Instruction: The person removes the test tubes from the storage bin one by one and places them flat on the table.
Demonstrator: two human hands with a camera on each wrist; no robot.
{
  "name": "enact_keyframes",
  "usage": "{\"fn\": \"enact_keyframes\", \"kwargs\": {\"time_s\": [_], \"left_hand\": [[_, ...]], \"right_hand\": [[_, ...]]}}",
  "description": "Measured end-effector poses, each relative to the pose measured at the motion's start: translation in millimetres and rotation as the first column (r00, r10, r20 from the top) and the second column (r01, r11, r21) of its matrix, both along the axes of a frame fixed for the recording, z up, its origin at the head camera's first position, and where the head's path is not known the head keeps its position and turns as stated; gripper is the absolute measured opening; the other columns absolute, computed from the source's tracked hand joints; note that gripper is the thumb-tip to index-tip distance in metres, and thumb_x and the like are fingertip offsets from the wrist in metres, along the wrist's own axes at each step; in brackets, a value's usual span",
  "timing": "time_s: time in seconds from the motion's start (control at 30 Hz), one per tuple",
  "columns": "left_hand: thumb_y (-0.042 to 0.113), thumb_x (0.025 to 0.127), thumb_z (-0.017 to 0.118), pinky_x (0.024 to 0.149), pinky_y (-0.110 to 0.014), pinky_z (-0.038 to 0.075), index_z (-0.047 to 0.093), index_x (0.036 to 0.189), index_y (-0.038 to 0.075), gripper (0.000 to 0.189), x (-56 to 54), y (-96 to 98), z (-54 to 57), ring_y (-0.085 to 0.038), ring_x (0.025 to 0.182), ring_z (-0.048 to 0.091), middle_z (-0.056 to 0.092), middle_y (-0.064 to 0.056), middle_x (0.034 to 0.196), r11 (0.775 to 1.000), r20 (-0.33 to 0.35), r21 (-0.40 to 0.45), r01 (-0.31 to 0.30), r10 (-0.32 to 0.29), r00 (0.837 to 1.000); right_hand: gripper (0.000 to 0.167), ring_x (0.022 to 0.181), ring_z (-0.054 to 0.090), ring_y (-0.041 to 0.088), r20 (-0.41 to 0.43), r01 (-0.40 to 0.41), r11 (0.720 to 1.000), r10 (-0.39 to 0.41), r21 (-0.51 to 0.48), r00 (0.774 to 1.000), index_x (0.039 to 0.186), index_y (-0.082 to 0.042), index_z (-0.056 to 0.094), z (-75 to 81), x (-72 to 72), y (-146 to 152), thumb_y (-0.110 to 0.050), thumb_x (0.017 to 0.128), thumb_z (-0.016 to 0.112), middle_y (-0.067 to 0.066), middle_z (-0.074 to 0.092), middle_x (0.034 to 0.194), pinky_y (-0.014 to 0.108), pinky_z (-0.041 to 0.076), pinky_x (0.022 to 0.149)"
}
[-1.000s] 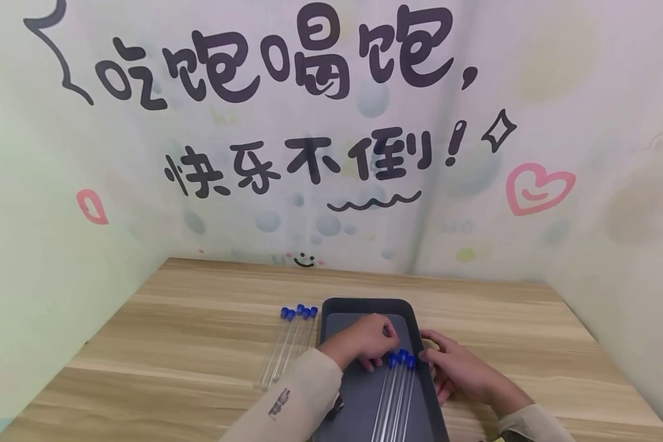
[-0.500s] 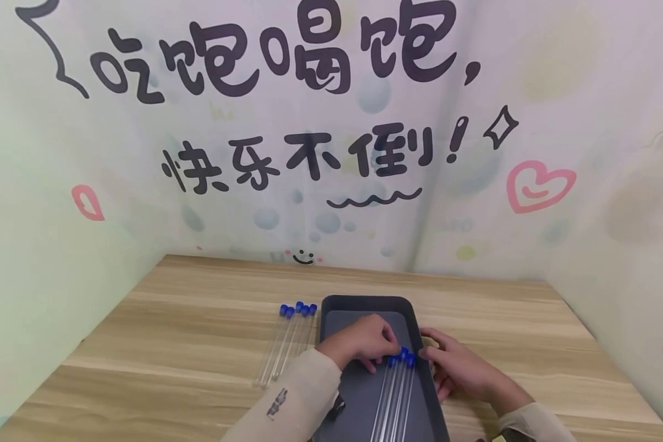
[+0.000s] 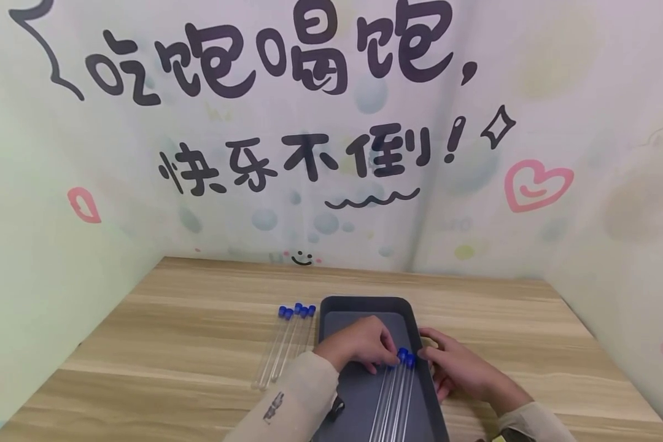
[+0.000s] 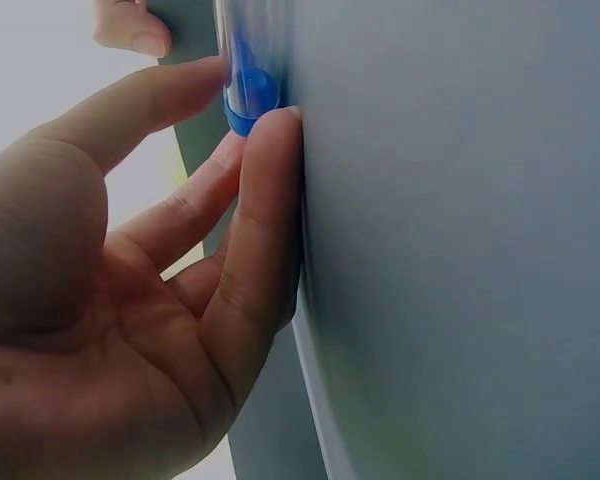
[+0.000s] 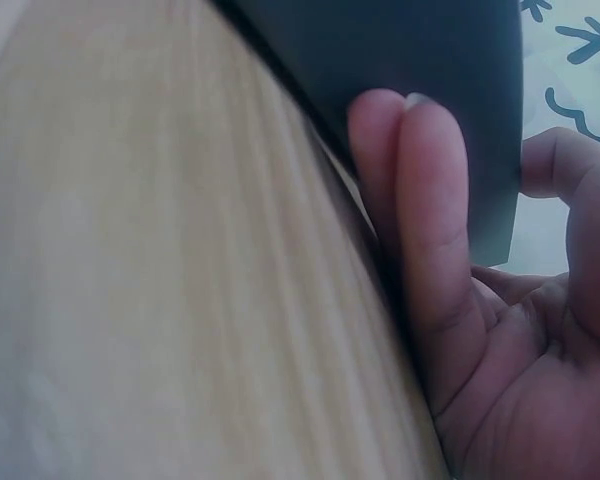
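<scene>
Several clear test tubes with blue caps lie side by side in a dark grey tray, caps toward the far end. My left hand reaches into the tray and pinches the leftmost of these tubes at its cap. In the left wrist view, thumb and fingertips close about the blue cap. My right hand holds the tray's right side, thumb at the rim. The right wrist view shows its fingers against the outer wall and its thumb by the edge.
Left of the tray, several more blue-capped test tubes lie on the wooden table, partly behind my left sleeve. A printed wall covering stands along the back and both sides.
My left fingers have moved slightly right and down onto the leftmost tube's cap, now covering most of it. The right hand and tray hold their place.
</scene>
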State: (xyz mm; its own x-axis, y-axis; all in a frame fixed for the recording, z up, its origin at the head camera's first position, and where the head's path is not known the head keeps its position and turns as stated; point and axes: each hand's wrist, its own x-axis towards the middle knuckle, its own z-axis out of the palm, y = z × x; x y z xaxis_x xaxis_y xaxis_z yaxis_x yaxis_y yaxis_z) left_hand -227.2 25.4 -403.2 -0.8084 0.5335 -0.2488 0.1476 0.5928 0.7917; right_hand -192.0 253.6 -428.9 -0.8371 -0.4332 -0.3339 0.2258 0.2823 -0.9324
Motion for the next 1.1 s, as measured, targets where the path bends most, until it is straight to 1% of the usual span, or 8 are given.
{"fn": "enact_keyframes", "kwargs": {"time_s": [0.1,0.23,0.33,0.47,0.73,0.9,1.0,1.1], "left_hand": [[0.011,0.083,0.08,0.05,-0.026,0.057,0.074,0.079,0.01,0.008,-0.2,-0.9,1.0,-0.013,0.054,0.059,0.061,0.002,0.069,1.0,-0.011,-0.015,0.021,-0.021,1.0],[0.013,0.084,0.08,0.05,-0.027,0.057,0.073,0.076,0.012,0.011,0.9,-3.7,1.3,-0.013,0.053,0.059,0.061,0.002,0.068,0.999,-0.02,-0.034,0.029,-0.03,0.999],[0.013,0.084,0.08,0.05,-0.027,0.057,0.072,0.075,0.013,0.012,1.0,-4.0,0.0,-0.013,0.052,0.059,0.061,0.002,0.068,0.999,-0.018,-0.033,0.037,-0.037,0.999],[0.012,0.084,0.08,0.049,-0.026,0.057,0.071,0.075,0.013,0.013,0.1,-3.6,-0.6,-0.013,0.052,0.058,0.059,0.001,0.067,0.999,0.0,-0.006,0.051,-0.051,0.999],[0.012,0.084,0.08,0.05,-0.028,0.058,0.071,0.077,0.012,0.011,-3.7,-5.1,-0.3,-0.013,0.052,0.059,0.058,0.001,0.066,0.995,0.046,0.045,0.086,-0.088,0.995],[0.013,0.087,0.076,0.05,-0.028,0.058,0.072,0.078,0.011,0.01,-4.7,-6.9,2.3,-0.014,0.053,0.058,0.059,-0.003,0.066,0.995,0.069,0.062,0.079,-0.083,0.994],[0.013,0.09,0.074,0.049,-0.028,0.058,0.071,0.079,0.011,0.011,-4.5,-6.8,3.2,-0.014,0.053,0.057,0.06,-0.004,0.066,0.996,0.077,0.057,0.075,-0.079,0.994],[0.015,0.09,0.074,0.046,-0.029,0.057,0.068,0.082,0.012,0.011,-3.6,-7.6,2.1,-0.015,0.052,0.057,0.06,-0.005,0.065,0.997,0.09,0.031,0.074,-0.076,0.993]], "right_hand": [[0.072,0.054,0.061,0.012,0.0,0.005,1.0,-0.005,0.004,1.0,0.158,-0.007,0.012,0.0,0.2,0.6,-0.026,0.101,0.05,0.008,0.059,0.085,0.03,0.058,0.05],[0.072,0.054,0.06,0.012,-0.003,0.006,1.0,-0.006,0.008,1.0,0.158,-0.007,0.013,-1.6,-0.3,-1.5,-0.027,0.1,0.051,0.008,0.058,0.086,0.029,0.057,0.049],[0.072,0.054,0.06,0.012,-0.004,0.012,1.0,-0.011,0.019,1.0,0.158,-0.007,0.013,-3.1,0.0,-2.0,-0.027,0.1,0.051,0.009,0.058,0.086,0.029,0.057,0.049],[0.072,0.053,0.059,0.012,-0.007,0.022,0.999,-0.022,0.03,1.0,0.158,-0.007,0.013,-3.5,0.0,-1.6,-0.027,0.1,0.051,0.009,0.057,0.086,0.029,0.056,0.048],[0.072,0.053,0.058,0.011,-0.006,0.016,1.0,-0.016,0.014,1.0,0.158,-0.007,0.012,-1.0,0.6,0.0,-0.026,0.1,0.05,0.007,0.057,0.082,0.028,0.056,0.048],[0.072,0.053,0.059,0.012,-0.003,0.011,1.0,-0.011,0.009,1.0,0.158,-0.008,0.013,-0.6,-0.6,0.1,-0.026,0.1,0.05,0.007,0.059,0.08,0.029,0.056,0.048],[0.071,0.054,0.059,0.012,-0.001,0.004,1.0,-0.004,0.004,1.0,0.158,-0.008,0.012,-0.1,-1.7,0.1,-0.026,0.101,0.05,0.006,0.059,0.079,0.029,0.056,0.049],[0.071,0.054,0.059,0.011,0.009,0.001,1.0,-0.001,0.001,1.0,0.158,-0.008,0.012,-0.5,-1.6,0.2,-0.026,0.101,0.049,0.005,0.058,0.079,0.028,0.056,0.049]]}}
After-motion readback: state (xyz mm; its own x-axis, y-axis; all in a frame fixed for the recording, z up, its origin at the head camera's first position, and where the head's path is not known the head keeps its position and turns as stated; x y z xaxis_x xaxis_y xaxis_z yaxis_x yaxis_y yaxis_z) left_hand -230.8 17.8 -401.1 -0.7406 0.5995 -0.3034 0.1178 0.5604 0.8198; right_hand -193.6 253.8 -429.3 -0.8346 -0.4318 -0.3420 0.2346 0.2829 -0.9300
